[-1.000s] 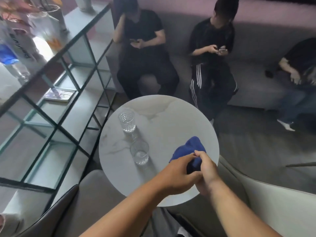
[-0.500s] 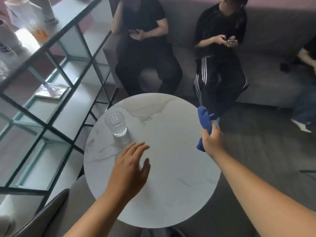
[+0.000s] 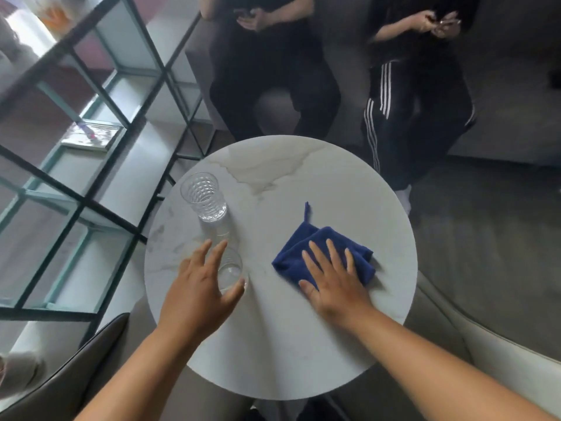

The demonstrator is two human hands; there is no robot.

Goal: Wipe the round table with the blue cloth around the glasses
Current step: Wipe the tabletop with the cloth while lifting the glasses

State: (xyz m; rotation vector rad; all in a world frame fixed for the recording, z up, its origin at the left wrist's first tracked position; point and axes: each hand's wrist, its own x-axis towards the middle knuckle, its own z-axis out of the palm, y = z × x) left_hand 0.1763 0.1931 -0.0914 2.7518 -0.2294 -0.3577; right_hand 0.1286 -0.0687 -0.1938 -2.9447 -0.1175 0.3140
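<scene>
Wiping now: we press our right hand (image 3: pixel 331 278) flat on the blue cloth (image 3: pixel 324 253), fingers spread apart, on the right half of the round table (image 3: pixel 288 344).
Cloth: we judge it soft, light and limp, folded in layers; a flat palm on top should drag it better than a pinch at a corner.
Left hand: our left hand (image 3: pixel 200 287) curls round the near glass (image 3: pixel 232 270), fingers apart; whether they touch it, we cannot tell.
Glasses: the far glass (image 3: pixel 204 197) stands just beyond; we judge both fragile, slippery and easily tipped, best taken low around the wall.
Change: half a second ago we held the cloth bunched in the air past the table's right edge; now it lies flat under our palm.
</scene>
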